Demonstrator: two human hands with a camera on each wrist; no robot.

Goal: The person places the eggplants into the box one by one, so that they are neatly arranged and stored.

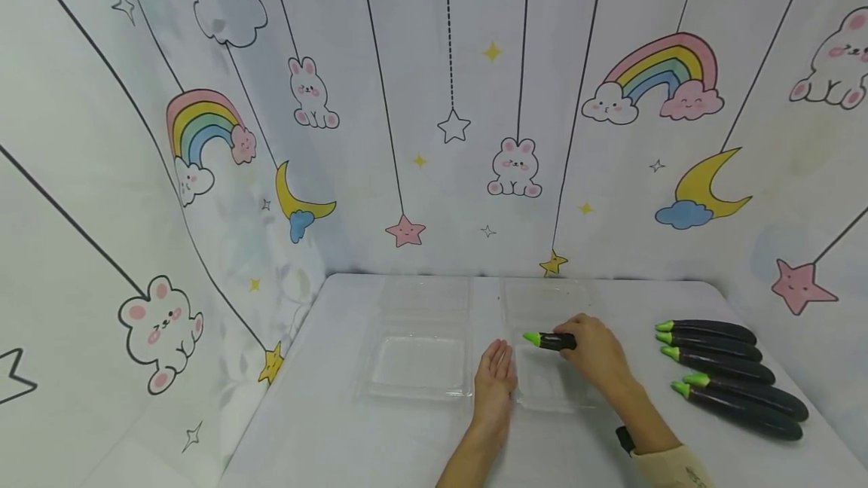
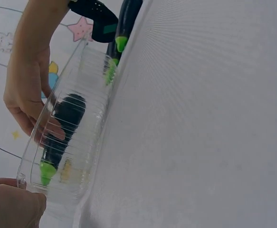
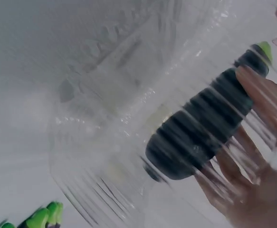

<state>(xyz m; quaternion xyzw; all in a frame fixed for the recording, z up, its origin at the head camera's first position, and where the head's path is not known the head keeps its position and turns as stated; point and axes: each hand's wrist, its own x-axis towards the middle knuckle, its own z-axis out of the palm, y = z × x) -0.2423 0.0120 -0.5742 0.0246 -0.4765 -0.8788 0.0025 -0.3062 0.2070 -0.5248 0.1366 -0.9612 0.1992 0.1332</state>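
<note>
My right hand [image 1: 600, 356] grips a dark eggplant [image 1: 552, 340] with a bright green stem end, which points left. The eggplant is over the right clear plastic clamshell box [image 1: 552, 401]. In the right wrist view the fingers curl round the eggplant [image 3: 200, 128], seen through the ribbed plastic. My left hand [image 1: 495, 390] touches the left edge of that box, its fingers straight in the head view. The left wrist view has the left hand [image 2: 12, 206] at the box's corner, where the thumb's hold is partly hidden.
A second clear clamshell box [image 1: 420, 364] lies opened flat on the left of the white table [image 1: 325, 435]. Several more eggplants [image 1: 719, 356] lie side by side at the right. Patterned cloth walls [image 1: 447, 187] stand behind and beside the table.
</note>
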